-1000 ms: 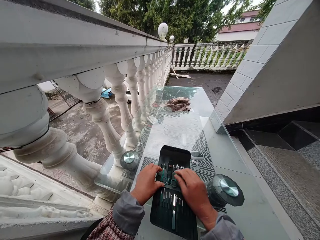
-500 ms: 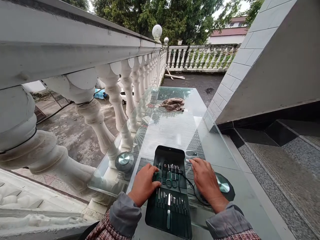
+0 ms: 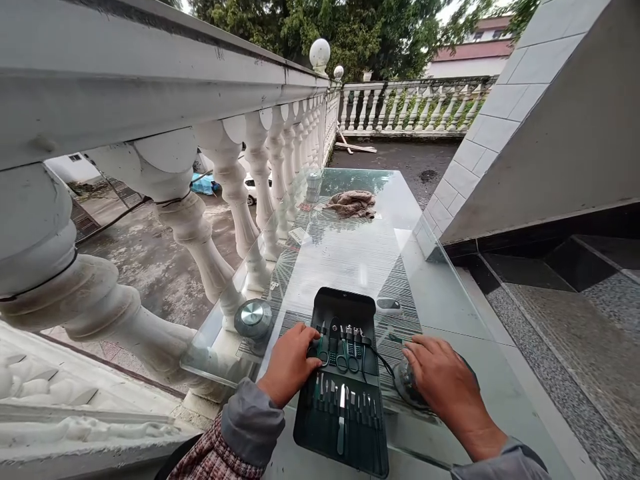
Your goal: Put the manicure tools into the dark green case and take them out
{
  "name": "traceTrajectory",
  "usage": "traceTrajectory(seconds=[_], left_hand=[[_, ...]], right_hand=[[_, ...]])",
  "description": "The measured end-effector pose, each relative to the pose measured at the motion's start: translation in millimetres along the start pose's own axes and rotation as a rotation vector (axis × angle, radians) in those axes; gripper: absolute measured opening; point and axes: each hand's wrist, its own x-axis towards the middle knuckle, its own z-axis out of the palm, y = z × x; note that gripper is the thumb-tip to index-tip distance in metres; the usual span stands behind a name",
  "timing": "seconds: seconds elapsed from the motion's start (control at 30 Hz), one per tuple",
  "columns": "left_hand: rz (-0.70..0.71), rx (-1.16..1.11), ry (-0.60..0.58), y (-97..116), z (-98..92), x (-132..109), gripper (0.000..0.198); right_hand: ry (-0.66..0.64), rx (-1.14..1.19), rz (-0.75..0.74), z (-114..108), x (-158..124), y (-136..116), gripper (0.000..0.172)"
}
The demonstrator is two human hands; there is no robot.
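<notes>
An open dark green manicure case [image 3: 341, 440] lies on the glass table, its upper flap laid out away from me. Small scissors [image 3: 347, 360], several slim metal tools and a long nail file [image 3: 341, 420] sit in its straps. My left hand [image 3: 293, 363] pinches the case's left edge, thumb and fingers beside the green-handled scissors. To the right of the case, my right hand [image 3: 445, 383] is closed over the glass. A small green piece [image 3: 397, 337] sticks out from its fingertips; its kind is unclear. Beyond it lies a small dark oval thing [image 3: 389, 304] with a light end.
Round metal-capped table supports [image 3: 253, 319] show through the glass tabletop [image 3: 345, 247]. A crumpled brown cloth [image 3: 351, 204] lies at the far end. White balusters [image 3: 200, 247] run along the left. Dark stone steps [image 3: 565, 287] and a tiled slanting wall [image 3: 500, 127] stand right.
My right hand has moved right and slightly nearer to me, away from the case, with the small piece in its fingers. My left hand stays on the case. The view has shifted slightly.
</notes>
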Motion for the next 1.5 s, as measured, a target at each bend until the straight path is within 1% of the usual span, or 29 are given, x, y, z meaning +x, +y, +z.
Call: traceTrajectory(seconds=[0.1,0.23,0.37,0.5,0.67,0.73,0.8,0.87,0.93,1.0,1.03,1.1,1.2,1.27,1.3,1.37,1.43,1.5], left_hand=[[0.011,0.03,0.006,0,1.4,1,0.031],[0.027,0.065,0.017,-1,3.5,1,0.03],[0.041,0.058,0.028,-3,5.0,1,0.03],[0.051,0.046,0.027,-4,5.3,0,0.031],[0.064,0.063,0.059,-4,4.2,0,0.029],[0.065,0.059,0.087,-3,3.4,-1,0.027],[0.066,0.054,0.126,-4,2.6,-1,0.026],[0.061,0.055,0.165,-4,2.1,0,0.024],[0.057,0.055,0.195,-5,2.1,0,0.024],[0.063,0.051,0.216,-6,2.2,-1,0.024],[0.069,0.047,0.225,-7,2.2,-1,0.025],[0.093,0.041,0.248,-7,2.3,-2,0.026],[0.177,0.018,0.303,-5,2.9,-4,0.022],[0.277,-0.019,0.337,-2,4.3,-5,0.018],[0.344,-0.039,0.348,0,5.4,-5,0.016],[0.509,-0.059,0.345,3,8.5,-6,0.016],[0.683,-0.057,0.319,6,12.0,-7,0.02],[0.809,-0.06,0.308,8,15.1,-7,0.026]], right_hand=[[0.03,0.058,-0.035,-6,-11,1,0.034],[0.069,0.088,-0.111,-8,-24,0,0.037],[0.077,0.114,-0.186,-12,-39,2,0.034],[0.079,0.136,-0.276,-24,-57,1,0.033],[0.092,0.134,-0.462,-37,-78,-9,0.046],[0.113,0.141,-0.533,-38,-83,-12,0.043],[0.149,0.142,-0.566,-36,-88,-15,0.033],[0.171,0.134,-0.603,-34,-92,-16,0.027],[0.18,0.138,-0.654,-32,-97,-18,0.03],[0.181,0.17,-0.661,-32,-100,-21,0.039],[0.185,0.2,-0.642,-33,-101,-23,0.04],[0.201,0.276,-0.581,-35,-101,-27,0.034],[0.258,0.357,-0.48,-41,-87,-33,0.024],[0.307,0.364,-0.438,-45,-70,-39,0.024],[0.32,0.366,-0.448,-47,-60,-43,0.024],[0.363,0.368,-0.41,-50,-41,-54,0.024],[0.375,0.368,-0.416,-51,-23,-65,0.024],[0.401,0.377,-0.401,-49,-11,-75,0.022]])
